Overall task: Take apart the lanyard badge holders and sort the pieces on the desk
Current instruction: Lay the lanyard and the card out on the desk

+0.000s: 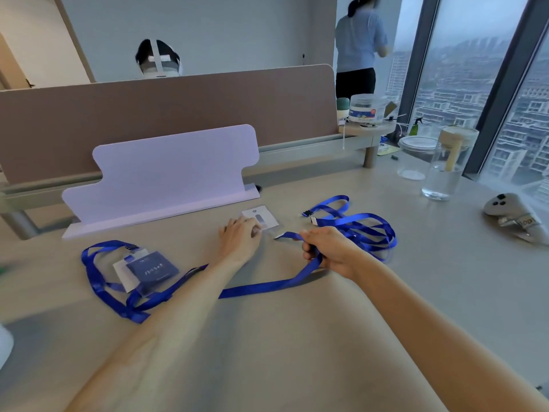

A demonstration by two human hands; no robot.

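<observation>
My left hand [239,239] rests on the near corner of a clear badge holder with a white card [261,217] at mid-desk. My right hand [329,249] grips a blue lanyard strap [267,285] just behind its clip end, which points at the holder. The strap trails back under my left arm toward the left. Loose blue lanyards [362,224] lie coiled to the right of my right hand. At the left lies another blue lanyard [98,281] still joined to a holder with a dark blue card [151,270].
A white stand [166,173] is upright behind the holders, with a brown divider [148,114] beyond it. A glass jar [445,171], bowls [416,147] and a white controller [511,215] sit at the right. Two people are behind the divider.
</observation>
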